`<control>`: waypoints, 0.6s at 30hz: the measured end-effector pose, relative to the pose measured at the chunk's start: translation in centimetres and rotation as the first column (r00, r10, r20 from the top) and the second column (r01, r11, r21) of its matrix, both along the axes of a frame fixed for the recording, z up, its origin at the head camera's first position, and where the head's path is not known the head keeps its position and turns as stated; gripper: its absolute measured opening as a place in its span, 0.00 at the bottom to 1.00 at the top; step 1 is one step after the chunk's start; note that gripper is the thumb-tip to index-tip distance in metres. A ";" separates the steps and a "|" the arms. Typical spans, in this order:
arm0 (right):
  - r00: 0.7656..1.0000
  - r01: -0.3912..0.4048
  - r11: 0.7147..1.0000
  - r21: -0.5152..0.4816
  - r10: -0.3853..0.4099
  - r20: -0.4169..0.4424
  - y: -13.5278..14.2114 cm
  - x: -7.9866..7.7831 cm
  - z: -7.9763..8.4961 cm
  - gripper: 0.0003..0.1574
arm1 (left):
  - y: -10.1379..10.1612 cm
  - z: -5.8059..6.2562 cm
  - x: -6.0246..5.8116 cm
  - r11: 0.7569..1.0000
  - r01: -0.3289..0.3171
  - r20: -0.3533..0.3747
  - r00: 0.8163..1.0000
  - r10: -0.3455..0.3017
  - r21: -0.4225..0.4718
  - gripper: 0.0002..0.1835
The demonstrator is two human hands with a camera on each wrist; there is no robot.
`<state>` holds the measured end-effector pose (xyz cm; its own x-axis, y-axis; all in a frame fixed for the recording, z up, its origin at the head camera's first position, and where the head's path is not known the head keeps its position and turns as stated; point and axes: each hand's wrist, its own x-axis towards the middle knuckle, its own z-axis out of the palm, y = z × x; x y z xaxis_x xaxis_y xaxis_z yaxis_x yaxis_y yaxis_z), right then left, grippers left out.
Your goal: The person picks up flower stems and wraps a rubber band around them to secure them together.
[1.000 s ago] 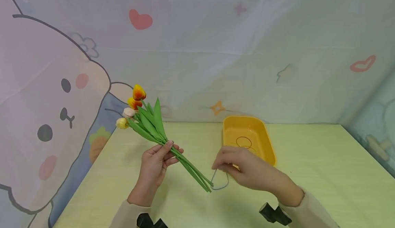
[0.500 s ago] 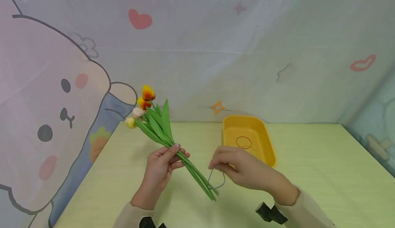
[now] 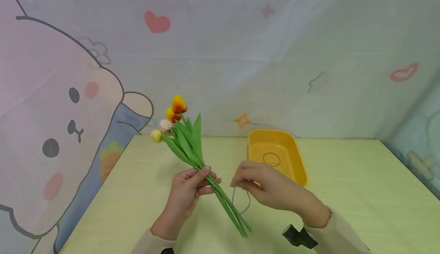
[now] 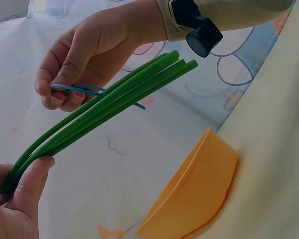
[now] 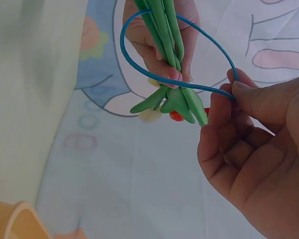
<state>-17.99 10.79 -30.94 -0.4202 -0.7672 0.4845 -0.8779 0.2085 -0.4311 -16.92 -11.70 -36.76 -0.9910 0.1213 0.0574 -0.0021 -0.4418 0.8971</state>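
A bunch of several tulips (image 3: 185,139), with orange, pink and pale yellow blooms, is tilted in the head view, blooms up to the left and green stems (image 3: 228,204) down to the right. My left hand (image 3: 190,189) grips the stems just under the leaves, thumb on top. Between thumb and forefinger, my right hand (image 3: 271,187) pinches a blue rubber band (image 5: 187,84). In the right wrist view the band hangs as an open loop around the stems, loose, below the left hand's grip. The stem ends (image 4: 179,62) stick out past the band in the left wrist view.
A yellow tray (image 3: 295,151) stands behind the right hand on the pale green table (image 3: 361,193). Inside it lie a red rubber band (image 3: 271,154) and a yellow one, partly hidden by the hand. A printed cloth (image 3: 220,55) hangs at the table's back.
My left hand has moved right and slightly down with the tulips, so their stems pass farther through the blue band. My right hand has shifted slightly left.
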 end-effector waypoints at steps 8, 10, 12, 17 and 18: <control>1.000 0.006 1.000 0.004 -0.006 0.024 -0.4 -0.9 0.0 0.11 | 0.6 -0.1 0.3 0.999 0.033 -0.010 0.999 -0.034 -0.026 0.12; 1.000 0.014 1.000 0.007 -0.014 0.025 -0.7 -1.2 0.0 0.10 | 0.7 -0.1 0.3 0.999 0.033 -0.007 0.999 -0.033 -0.029 0.12; 0.999 0.021 1.000 0.016 -0.021 0.030 -0.9 -1.5 0.1 0.10 | 0.8 -0.2 0.3 0.999 0.028 -0.002 1.000 -0.028 -0.032 0.11; 0.998 0.032 0.997 0.064 -0.035 0.059 -1.9 -2.1 0.5 0.09 | 0.9 -0.3 0.4 0.999 0.029 0.000 1.000 -0.029 -0.023 0.12; 0.997 0.035 0.997 0.074 -0.040 0.065 -2.1 -2.3 0.5 0.09 | 0.9 -0.3 0.4 0.999 0.034 -0.003 0.999 -0.034 -0.021 0.12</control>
<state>-20.24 8.65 -30.41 -0.4790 -0.7823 0.3982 -0.8386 0.2738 -0.4709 -16.52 -10.83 -37.08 -0.9861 0.1560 0.0581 -0.0135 -0.4227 0.9062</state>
